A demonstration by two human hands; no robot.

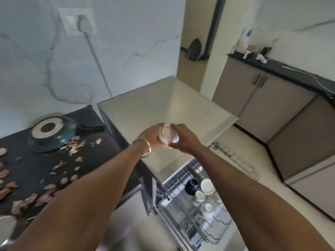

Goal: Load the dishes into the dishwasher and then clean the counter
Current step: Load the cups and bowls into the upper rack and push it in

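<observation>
A: Biggest first — dark desk (101, 160) on the left, littered with pinkish peels (30, 198) over most of its surface.

B: And beside it?

A: Dishwasher (145, 109) with a pale flat top, standing just against the dark desk, under the marble wall (36, 51). Lower right, pulled-out wire rack (208, 211), already carrying a dark blue cup (192, 185) and several white cups (207, 185). Second wire rack (235, 158) seen further right, near the floor.

B: On the desk, besides peels?

A: Teal pan (51, 136) turned upside down, pale base with a dark centre facing up, peels touching its near edge. Folded dark cloth (90, 127) just to its right. Rim of a pale plate (7, 227) at the bottom left corner, mostly cut off.

B: Now the hands?

A: Both raised above the dishwasher top, both curled round one small white bowl (167, 134) — held upside down, its ring-shaped foot facing the camera. Left hand (153, 137) wrapped on the left side, thin metal bangle (143, 147) on that wrist. Right hand (183, 139) gripping the right side, fingers over the rim. Bowl in the air between them, not touching the dishwasher top.

B: Smallest?

A: White plug (84, 24) in a wall socket, cable running down.
</observation>
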